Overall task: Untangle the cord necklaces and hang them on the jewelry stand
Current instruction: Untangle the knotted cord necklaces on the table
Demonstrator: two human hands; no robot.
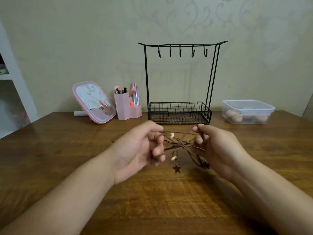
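A tangle of brown cord necklaces (182, 144) with pale beads and a dark star pendant (177, 169) hangs between my hands above the wooden table (157, 200). My left hand (138, 150) pinches cords at the tangle's left side, fingers curled. On the right, my right hand (215, 146) pinches a flat brown cord between thumb and fingers. The black wire jewelry stand (181, 82) rises just behind them, its several hooks bare, with a mesh basket at its base.
A pink-framed mirror (94, 102) and pink holders with makeup brushes (127, 106) stand at the back left. A clear lidded box (248, 111) sits at the back right. White shelving is at the far left.
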